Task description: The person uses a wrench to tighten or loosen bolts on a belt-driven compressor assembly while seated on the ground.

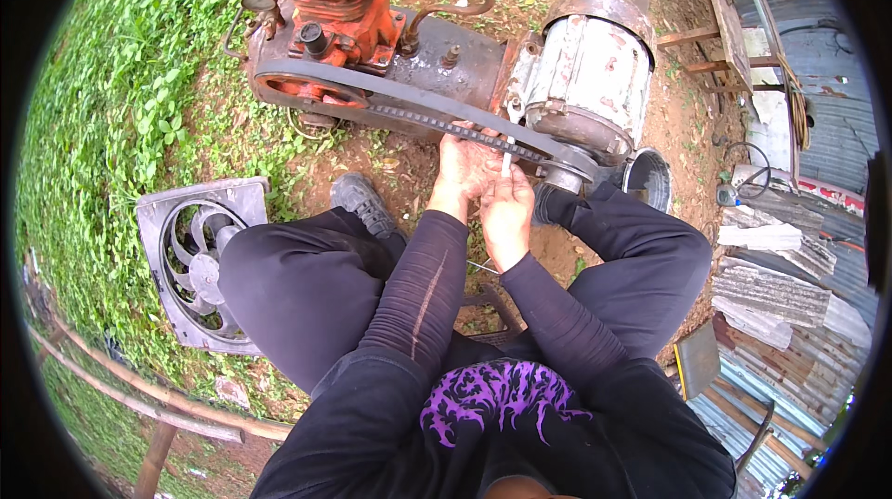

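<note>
A black drive belt (423,101) runs from the large orange pulley (297,90) of an air compressor (339,11) to the small pulley (563,177) of a worn white electric motor (592,67). My left hand (458,167) is closed on the belt's near, toothed run, with fingertips showing over its edge. Just to its right, my right hand (508,220) pinches a short, thin white stick (507,161), held upright against the belt. The stick's exact kind cannot be made out. Both hands are close together, between my bent knees.
A square-framed cooling fan (202,278) stands on the grass beside my left knee. Behind my right knee is a metal bucket (648,179). Stacked roofing pieces (773,292) and corrugated sheets (841,141) line the right side. Bamboo rails (158,394) cross the lower left.
</note>
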Available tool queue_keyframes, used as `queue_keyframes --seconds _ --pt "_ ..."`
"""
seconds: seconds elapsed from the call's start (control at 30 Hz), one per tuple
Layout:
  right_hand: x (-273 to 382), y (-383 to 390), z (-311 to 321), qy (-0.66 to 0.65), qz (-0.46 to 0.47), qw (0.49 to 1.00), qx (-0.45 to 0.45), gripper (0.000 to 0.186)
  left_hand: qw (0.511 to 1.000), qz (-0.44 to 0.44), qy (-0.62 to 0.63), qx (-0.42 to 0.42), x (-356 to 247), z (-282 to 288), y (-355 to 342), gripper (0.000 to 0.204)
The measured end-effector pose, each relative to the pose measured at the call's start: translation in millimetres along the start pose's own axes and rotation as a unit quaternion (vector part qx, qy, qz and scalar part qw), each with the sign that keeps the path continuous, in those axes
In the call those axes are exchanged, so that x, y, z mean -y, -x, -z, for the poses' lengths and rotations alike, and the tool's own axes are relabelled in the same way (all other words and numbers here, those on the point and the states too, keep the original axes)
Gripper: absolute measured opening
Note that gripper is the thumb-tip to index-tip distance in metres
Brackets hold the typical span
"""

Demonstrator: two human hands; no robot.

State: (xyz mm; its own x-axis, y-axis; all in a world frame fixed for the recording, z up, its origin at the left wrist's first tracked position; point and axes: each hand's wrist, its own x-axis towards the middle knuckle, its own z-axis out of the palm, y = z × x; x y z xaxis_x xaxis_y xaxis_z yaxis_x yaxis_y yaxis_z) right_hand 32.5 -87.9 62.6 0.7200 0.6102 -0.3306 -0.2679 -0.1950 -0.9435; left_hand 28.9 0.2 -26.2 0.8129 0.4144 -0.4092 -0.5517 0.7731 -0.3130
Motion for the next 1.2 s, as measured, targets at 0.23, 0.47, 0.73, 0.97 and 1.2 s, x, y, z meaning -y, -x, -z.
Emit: queue_keyframes --seconds 0.23,0.47,0.73,0.97,1.2 --pt "-12 -10 7 -0.145 -0.165 0.974 0.061 0.017 0.994 0.000 -0.107 -0.006 2 -9 9 0.042" --pt "-8 -9 -1 -0.160 -0.180 0.969 0.060 0.017 0.988 0.032 -0.150 -0.034 -4 -16 19 0.043" --pt "6 -15 -19 -0.124 -0.172 0.976 0.057 0.019 0.987 0.038 -0.158 -0.012 -12 8 15 0.039" --pt "2 -21 -21 -0.047 -0.161 0.983 0.073 0.020 0.991 -0.019 -0.126 -0.025 -3 8 14 0.042" --pt "-10 -25 -57 -0.093 -0.084 0.988 0.094 0.021 0.989 -0.022 -0.144 -0.029 -6 13 26 0.045"
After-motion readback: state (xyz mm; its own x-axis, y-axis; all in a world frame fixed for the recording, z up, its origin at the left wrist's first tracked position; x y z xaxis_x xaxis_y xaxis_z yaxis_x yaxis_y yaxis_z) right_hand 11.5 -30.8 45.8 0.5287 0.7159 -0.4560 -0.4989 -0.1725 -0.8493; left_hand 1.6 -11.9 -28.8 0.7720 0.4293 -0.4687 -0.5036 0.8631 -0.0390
